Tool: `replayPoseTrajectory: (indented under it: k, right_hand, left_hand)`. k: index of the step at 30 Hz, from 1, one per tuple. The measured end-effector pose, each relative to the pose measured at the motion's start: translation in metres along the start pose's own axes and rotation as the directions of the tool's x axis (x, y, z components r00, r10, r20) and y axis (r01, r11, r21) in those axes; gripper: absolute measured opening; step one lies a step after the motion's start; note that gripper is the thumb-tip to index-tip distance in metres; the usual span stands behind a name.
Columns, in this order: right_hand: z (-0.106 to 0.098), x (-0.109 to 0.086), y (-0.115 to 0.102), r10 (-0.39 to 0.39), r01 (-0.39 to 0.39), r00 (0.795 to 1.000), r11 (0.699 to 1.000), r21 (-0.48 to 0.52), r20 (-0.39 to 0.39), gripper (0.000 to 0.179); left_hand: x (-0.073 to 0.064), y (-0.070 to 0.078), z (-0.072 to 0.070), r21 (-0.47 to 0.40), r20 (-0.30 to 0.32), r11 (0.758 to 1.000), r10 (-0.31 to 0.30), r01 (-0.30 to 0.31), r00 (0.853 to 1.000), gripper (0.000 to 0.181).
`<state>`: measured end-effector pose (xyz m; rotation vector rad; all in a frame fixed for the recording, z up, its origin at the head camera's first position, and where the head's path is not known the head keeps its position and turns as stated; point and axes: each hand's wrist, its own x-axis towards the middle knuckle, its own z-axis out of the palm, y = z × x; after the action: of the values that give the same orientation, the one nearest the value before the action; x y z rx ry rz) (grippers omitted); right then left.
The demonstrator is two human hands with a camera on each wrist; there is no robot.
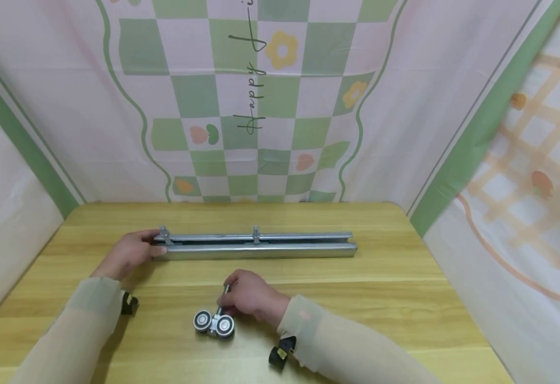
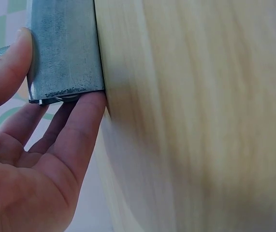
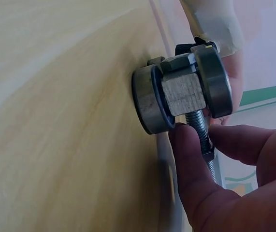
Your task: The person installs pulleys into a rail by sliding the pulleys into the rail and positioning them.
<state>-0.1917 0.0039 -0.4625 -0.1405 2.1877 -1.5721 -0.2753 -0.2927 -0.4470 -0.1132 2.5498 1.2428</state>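
A silver metal channel rail [image 1: 270, 251] lies lengthwise on the table, its slot upward. Two upright bolts stick out of the slot, an end bolt [image 1: 165, 235] at the left and a middle bolt [image 1: 256, 234]. My left hand [image 1: 128, 253] holds the rail's left end; in the left wrist view the thumb lies on its edge and fingers touch the end face. Nearer the front, my right hand [image 1: 252, 294] pinches the threaded bolt [image 3: 199, 131] of a roller trolley [image 1: 214, 324]. The trolley's wheels point toward the front, and its metal block [image 3: 183, 94] shows between wheels.
The wood-grain table [image 1: 381, 309] extends around both hands. A patterned curtain [image 1: 280, 96] hangs along the table's back edge, with more fabric at both sides. Each wrist wears a black strap camera, such as the right one [image 1: 282, 352].
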Motion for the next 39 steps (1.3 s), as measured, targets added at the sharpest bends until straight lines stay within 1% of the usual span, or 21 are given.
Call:
replayPoseTrajectory:
  k: [7, 13, 16, 21, 28, 34, 39]
  right_hand:
    - [0.0006, -0.0008, -0.0023, -0.015, 0.015, 1.0, 0.997, -0.079, 0.004, 0.035]
    - [0.0017, -0.0017, -0.0036, -0.039, 0.039, 0.999, 0.994, -0.105, -0.002, 0.034]
    - [0.0029, -0.0012, -0.0026, -0.05, 0.05, 0.999, 0.994, -0.095, -0.003, 0.035]
    - [0.0043, 0.0006, -0.0003, -0.044, 0.043, 0.999, 0.999, -0.033, -0.005, 0.036]
    - [0.0056, -0.0001, -0.0005, -0.029, 0.029, 1.0, 0.999, -0.031, -0.003, 0.033]
    - [0.0054, -0.0003, 0.0001, -0.024, 0.024, 1.0, 1.0, 0.018, 0.002, 0.033]
    - [0.0033, 0.0002, 0.0027, -0.025, 0.025, 1.0, 0.999, 0.025, 0.001, 0.034]
  left_hand:
    - [0.0004, -0.0002, -0.0004, 0.001, -0.007, 1.0, -0.001, 0.001, 1.0, 0.083]
    - [0.0003, 0.0002, -0.0009, 0.0, -0.012, 1.0, -0.013, 0.013, 1.0, 0.084]
    - [0.0002, -0.0001, -0.0015, 0.013, -0.012, 1.0, -0.018, 0.018, 1.0, 0.085]
    - [0.0007, -0.0009, -0.001, 0.009, -0.012, 1.0, -0.014, 0.014, 1.0, 0.084]
    - [0.002, -0.0027, 0.0017, -0.023, -0.006, 1.0, -0.012, 0.012, 1.0, 0.08]
    - [0.0022, -0.0036, 0.0023, -0.018, -0.008, 1.0, -0.01, 0.009, 1.0, 0.081]
    - [0.0023, -0.0037, 0.0016, -0.013, -0.018, 1.0, 0.001, -0.001, 1.0, 0.081]
